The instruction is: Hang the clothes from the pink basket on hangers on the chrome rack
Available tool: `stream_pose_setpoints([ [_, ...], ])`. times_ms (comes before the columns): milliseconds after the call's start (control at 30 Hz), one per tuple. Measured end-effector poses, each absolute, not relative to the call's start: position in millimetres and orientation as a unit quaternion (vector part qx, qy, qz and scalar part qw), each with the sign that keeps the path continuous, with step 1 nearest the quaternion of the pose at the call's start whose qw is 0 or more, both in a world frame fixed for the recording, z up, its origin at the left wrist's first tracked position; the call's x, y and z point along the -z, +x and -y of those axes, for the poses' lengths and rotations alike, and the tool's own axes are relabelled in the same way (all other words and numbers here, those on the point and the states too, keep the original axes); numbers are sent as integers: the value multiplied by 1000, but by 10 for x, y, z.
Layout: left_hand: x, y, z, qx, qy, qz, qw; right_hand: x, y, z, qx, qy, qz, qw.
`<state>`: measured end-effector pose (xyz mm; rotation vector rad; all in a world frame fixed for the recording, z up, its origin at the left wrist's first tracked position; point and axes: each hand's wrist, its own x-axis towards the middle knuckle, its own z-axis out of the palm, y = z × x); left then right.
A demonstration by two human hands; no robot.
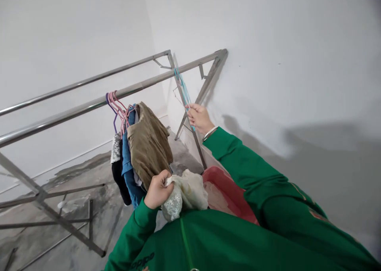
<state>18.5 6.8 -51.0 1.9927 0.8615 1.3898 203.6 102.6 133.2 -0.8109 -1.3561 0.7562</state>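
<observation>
My left hand (157,190) is closed on a bunched cream lace garment (184,193), which hangs down in front of my chest. My right hand (200,118) grips a light blue plastic hanger (183,89) upright near the end of a stainless steel drying rack (89,104). Several hangers (116,108), mostly pink and one purple, hook over the rack's nearer rail. From them hang an olive corduroy jacket (148,144), a blue denim garment (127,172) and a black garment with lace (118,172).
A red plastic basin (226,191) sits below my right arm, holding pale cloth. White walls meet in a corner behind the rack. The rack's metal legs and crossbars stand on a stained concrete floor, with a crumpled plastic scrap (73,203) beneath them.
</observation>
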Motion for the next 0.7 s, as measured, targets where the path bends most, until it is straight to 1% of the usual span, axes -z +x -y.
stream_pose_setpoints([
  [167, 511, 180, -68, -514, 751, -319, 264, -1572, 2520, -1108, -308, -362, 576, 665],
  [300, 517, 197, -86, -505, 759, -318, 259, -1770, 2783, -1050, -325, -354, 594, 645],
  [467, 477, 257, -73, -502, 772, -298, 250, -1928, 2821, -920, -388, -320, 620, 602],
  [700, 429, 323, -47, -502, 776, -280, 259, -1971, 2827, -989, -470, -240, 607, 594],
])
